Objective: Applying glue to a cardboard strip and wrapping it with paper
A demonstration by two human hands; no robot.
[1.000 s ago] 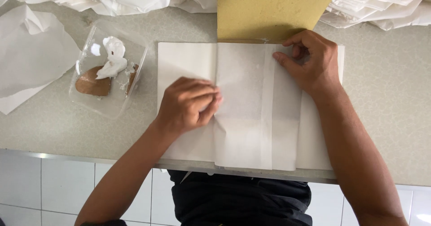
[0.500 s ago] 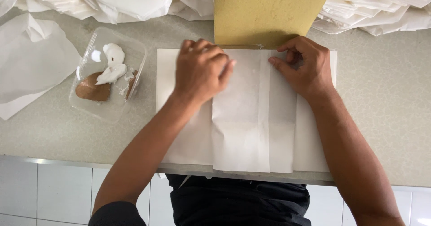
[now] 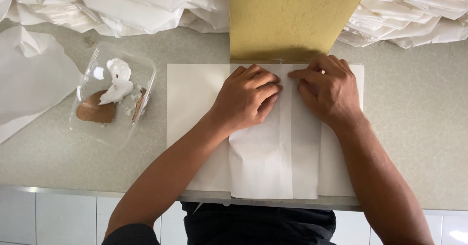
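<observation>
The folded white paper (image 3: 273, 157) lies flat on the counter (image 3: 414, 128), its far edge against the yellow board (image 3: 292, 18). Your left hand (image 3: 246, 96) has slid up from mid-sheet to that edge, meeting your right hand (image 3: 329, 89); fingers together, pressing a crease. Left of the paper sits a clear plastic tub (image 3: 112, 96) of paste.

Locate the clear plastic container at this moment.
In the head view, the clear plastic container sits on the counter at the person's left, just beside the white paper sheet that the left hand presses.
</observation>
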